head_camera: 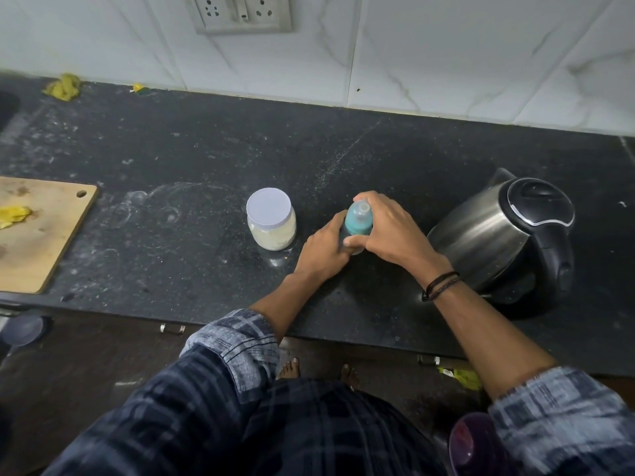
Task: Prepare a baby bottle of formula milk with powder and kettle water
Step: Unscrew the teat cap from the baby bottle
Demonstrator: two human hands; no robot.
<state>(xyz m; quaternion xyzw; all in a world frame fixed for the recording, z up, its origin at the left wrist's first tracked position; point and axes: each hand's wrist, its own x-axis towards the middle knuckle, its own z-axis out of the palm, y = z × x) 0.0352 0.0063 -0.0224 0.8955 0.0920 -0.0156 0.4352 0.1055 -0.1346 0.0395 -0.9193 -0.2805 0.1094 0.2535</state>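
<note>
A baby bottle [358, 221] with a teal collar and a clear teat stands upright on the black counter [192, 173]. My left hand [323, 250] grips its lower body, which my fingers hide. My right hand [388, 228] curls round the teal collar from the right. Just left of the bottle stands a clear jar of pale powder [271, 219] with a white lid on. A steel kettle [505, 235] with a black lid and handle sits on its base to the right, lid down.
A wooden cutting board [41, 231] with yellow scraps lies at the counter's left edge. Yellow scraps [63, 85] lie by the tiled back wall. A wall socket [240, 12] is above. A purple object [477, 444] shows at the bottom right.
</note>
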